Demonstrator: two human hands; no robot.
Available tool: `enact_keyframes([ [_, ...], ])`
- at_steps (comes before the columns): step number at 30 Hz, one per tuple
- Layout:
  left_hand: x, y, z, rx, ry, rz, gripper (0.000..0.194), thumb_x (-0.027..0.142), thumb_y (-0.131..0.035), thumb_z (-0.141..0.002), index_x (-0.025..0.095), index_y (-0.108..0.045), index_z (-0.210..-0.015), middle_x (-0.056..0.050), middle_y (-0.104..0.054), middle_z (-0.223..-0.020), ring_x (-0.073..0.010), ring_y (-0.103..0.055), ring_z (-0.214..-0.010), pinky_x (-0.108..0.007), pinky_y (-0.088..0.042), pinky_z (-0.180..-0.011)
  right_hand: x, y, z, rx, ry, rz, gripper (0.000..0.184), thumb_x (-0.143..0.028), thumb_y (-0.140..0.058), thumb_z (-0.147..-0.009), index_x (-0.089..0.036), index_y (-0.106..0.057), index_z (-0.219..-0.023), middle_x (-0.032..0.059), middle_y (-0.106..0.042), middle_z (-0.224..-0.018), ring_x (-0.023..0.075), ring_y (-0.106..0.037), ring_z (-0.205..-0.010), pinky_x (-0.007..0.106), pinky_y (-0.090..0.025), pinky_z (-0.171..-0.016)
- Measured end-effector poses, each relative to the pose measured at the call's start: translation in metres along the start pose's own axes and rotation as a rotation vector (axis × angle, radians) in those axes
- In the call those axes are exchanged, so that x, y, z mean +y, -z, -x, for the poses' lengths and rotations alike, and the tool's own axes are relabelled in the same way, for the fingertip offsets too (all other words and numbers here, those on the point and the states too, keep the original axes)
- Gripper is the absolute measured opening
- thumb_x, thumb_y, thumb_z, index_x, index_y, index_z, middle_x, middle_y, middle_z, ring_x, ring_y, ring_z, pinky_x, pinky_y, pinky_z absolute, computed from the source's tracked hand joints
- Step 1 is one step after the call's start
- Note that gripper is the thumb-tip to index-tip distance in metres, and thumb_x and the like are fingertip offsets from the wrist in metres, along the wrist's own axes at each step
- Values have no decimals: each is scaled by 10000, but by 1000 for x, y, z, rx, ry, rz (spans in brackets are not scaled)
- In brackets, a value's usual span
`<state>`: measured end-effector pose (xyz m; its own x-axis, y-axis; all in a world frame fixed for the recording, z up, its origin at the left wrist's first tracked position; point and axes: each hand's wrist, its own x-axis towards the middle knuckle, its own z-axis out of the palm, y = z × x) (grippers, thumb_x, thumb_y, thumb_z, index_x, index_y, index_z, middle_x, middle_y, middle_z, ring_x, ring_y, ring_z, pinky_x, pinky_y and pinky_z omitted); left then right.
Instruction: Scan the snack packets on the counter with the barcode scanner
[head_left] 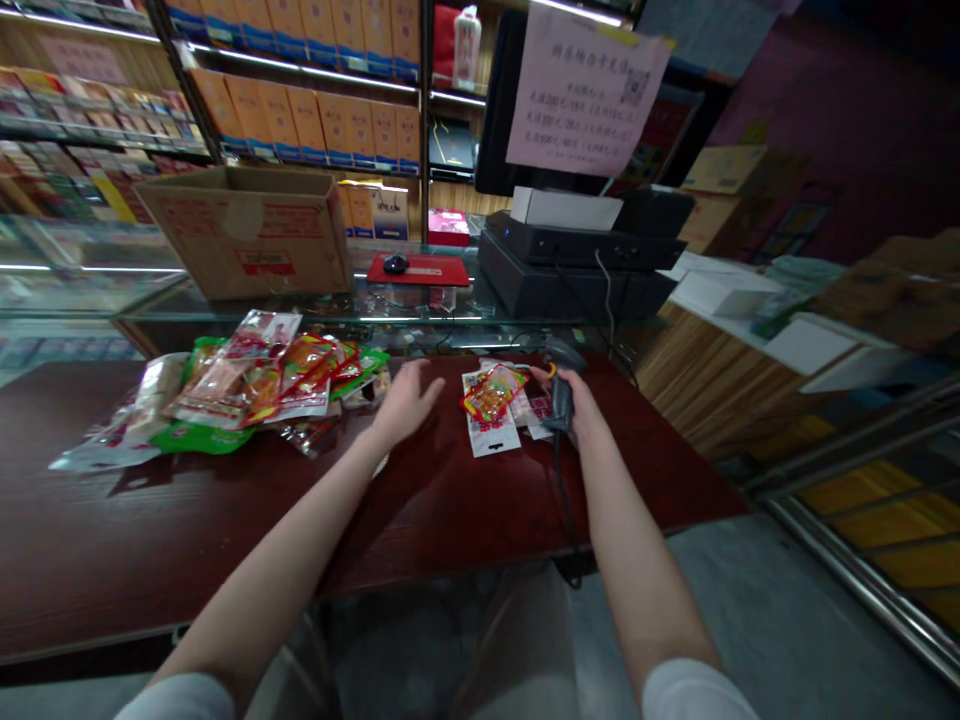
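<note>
My right hand (583,405) is wrapped round the grip of a dark barcode scanner (562,402); its cable hangs down over the table's front edge. Just left of the scanner lie a few snack packets, with a red and yellow packet (493,394) on top of a white one (491,440). My left hand (407,405) is open above the tabletop, thumb apart from the fingers, beside the right end of a heaped pile of snack packets (255,375). Nothing shows in that hand, though its palm side is hidden. A small white edge peeks out under my left wrist.
Behind the dark red table (420,500) runs a glass counter with an open cardboard box (262,240), a mouse on a red mat (446,270), and a black cash drawer (577,280) under a monitor (499,110). Shelves of boxed goods stand behind. Boxes fill the right side.
</note>
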<state>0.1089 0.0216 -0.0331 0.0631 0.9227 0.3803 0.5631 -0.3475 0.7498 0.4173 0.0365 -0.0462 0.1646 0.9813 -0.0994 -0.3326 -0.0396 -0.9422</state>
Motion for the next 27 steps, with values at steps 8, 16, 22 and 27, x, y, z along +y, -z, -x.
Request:
enact_keyframes([
  [8,32,-80,-5,-200,207,66,708,490,-883,-418,161,-618,-986,-188,-631,-1117,-420,-552,-1155,-463,-398,-995,8,-12,10,-103,-26,44,255,-328,-626,-716,-191,-679,-924,43,-781,-899,210,-709,-853,293,-564,-691],
  [16,-15,-34,-13,-274,522,660,246,358,-675,-665,154,-646,-800,-58,-655,-734,-181,-612,-670,-285,-460,-607,12,-28,16,-189,31,80,291,-375,-648,-675,-199,-671,-907,45,-779,-899,232,-689,-993,316,-535,-827],
  [22,-32,-19,0,-149,430,214,331,389,-795,-554,188,-576,-698,-30,-625,-654,-204,-628,-698,-285,-460,-633,10,-35,23,-180,40,111,349,-367,-659,-670,-199,-677,-975,43,-776,-939,241,-688,-1019,320,-543,-815],
  [27,-27,-28,-5,-200,348,-140,436,456,-852,-457,221,-506,-580,-50,-626,-609,-286,-671,-776,-300,-446,-647,11,-34,23,-191,26,99,364,-372,-663,-693,-201,-666,-1014,45,-777,-942,236,-696,-989,324,-553,-766],
])
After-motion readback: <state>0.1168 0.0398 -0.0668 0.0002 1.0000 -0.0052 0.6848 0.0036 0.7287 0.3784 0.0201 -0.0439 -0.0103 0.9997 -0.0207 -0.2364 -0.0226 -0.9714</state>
